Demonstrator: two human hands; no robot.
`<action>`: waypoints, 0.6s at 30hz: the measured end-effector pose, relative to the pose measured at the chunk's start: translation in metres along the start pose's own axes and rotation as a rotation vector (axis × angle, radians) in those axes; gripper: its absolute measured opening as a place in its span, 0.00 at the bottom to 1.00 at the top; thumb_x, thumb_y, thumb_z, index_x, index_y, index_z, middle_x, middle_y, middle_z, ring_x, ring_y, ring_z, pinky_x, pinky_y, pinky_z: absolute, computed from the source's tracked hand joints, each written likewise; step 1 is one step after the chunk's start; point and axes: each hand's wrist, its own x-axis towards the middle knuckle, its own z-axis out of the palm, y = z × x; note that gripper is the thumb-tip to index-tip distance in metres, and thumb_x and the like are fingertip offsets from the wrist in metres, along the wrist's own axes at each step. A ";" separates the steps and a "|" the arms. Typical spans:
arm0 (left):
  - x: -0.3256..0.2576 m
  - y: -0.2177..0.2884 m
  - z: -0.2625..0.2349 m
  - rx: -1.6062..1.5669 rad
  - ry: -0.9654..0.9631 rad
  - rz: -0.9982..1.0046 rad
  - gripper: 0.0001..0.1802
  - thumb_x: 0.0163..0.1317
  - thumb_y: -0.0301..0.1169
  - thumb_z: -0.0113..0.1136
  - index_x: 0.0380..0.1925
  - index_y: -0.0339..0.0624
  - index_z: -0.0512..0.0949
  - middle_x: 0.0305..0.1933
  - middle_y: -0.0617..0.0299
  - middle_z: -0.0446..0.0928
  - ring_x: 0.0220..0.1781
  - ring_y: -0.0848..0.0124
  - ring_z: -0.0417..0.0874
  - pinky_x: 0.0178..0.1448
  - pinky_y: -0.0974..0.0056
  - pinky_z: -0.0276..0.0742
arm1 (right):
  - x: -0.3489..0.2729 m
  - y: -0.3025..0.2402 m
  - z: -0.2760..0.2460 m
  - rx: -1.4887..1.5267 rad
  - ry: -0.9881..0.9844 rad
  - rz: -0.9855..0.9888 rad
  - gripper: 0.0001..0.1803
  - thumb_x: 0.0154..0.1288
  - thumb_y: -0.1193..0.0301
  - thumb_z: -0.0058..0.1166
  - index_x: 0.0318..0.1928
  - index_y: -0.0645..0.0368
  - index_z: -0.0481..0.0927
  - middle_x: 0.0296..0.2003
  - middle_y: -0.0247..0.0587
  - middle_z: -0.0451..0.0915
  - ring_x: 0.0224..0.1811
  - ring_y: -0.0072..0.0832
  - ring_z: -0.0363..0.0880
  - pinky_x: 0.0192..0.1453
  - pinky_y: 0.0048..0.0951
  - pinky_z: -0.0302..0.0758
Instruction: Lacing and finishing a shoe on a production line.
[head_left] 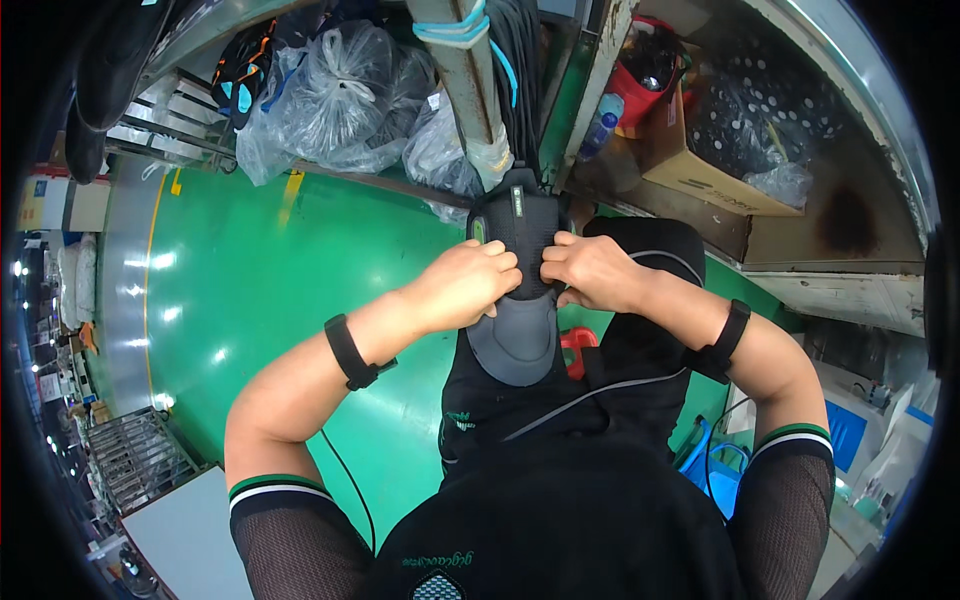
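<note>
Evidently a shoe upper (518,255), black with green trim and a grey toe part, is being worked by both hands above the person's lap. The left hand (465,285) is clenched on the upper's left edge, and the right hand (595,270) on its right edge; the fingers (500,262) of the two hands nearly meet over the middle of the piece, knuckles up. The step in hand is judged to be a pulling or pressing of the upper's midsection, perhaps a stretching over something held inside. For the next move a firm, even grip from both sides would be called for, with the piece kept centred between the fingers so that it is not twisted.

Beyond the fingertips, the upper's far end is set against a grey upright post (462,80) wrapped with blue bands; whether it is fixed there cannot be told. What lies under the fingers, and whether a last sits inside the upper, is hidden by the hands. A red object (575,345) just below the right hand's fingers is mostly covered by the grey toe part and cannot be identified. Clear plastic bags (340,95) far beyond the left fingers hold dark things that cannot be made out. Black wristbands (350,352) are worn on both forearms.
</note>
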 end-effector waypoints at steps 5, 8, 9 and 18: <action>0.003 -0.006 0.000 -0.006 0.085 -0.249 0.13 0.43 0.32 0.70 0.28 0.41 0.77 0.33 0.60 0.74 0.41 0.61 0.75 0.45 0.58 0.72 | 0.000 0.014 -0.012 0.118 0.015 0.093 0.14 0.47 0.64 0.67 0.30 0.56 0.78 0.30 0.32 0.76 0.43 0.32 0.76 0.41 0.33 0.77; 0.010 -0.001 -0.002 0.081 0.015 -0.311 0.13 0.44 0.33 0.70 0.28 0.40 0.79 0.33 0.59 0.74 0.42 0.60 0.75 0.45 0.57 0.72 | 0.005 0.010 -0.011 0.066 -0.058 0.168 0.12 0.51 0.61 0.65 0.30 0.55 0.81 0.31 0.33 0.78 0.44 0.31 0.76 0.42 0.35 0.76; 0.012 -0.004 -0.004 0.073 0.011 -0.310 0.13 0.44 0.33 0.70 0.28 0.40 0.79 0.33 0.59 0.74 0.42 0.60 0.75 0.45 0.57 0.72 | 0.009 0.015 -0.014 0.121 -0.141 0.198 0.12 0.52 0.61 0.64 0.31 0.55 0.82 0.32 0.33 0.78 0.44 0.32 0.77 0.42 0.36 0.76; 0.025 -0.023 -0.009 -0.283 -0.150 -0.402 0.04 0.53 0.29 0.63 0.25 0.41 0.81 0.34 0.56 0.78 0.46 0.57 0.77 0.50 0.56 0.73 | 0.043 0.020 -0.005 0.379 -0.521 0.602 0.10 0.55 0.69 0.55 0.37 0.55 0.85 0.33 0.41 0.84 0.38 0.37 0.82 0.45 0.34 0.76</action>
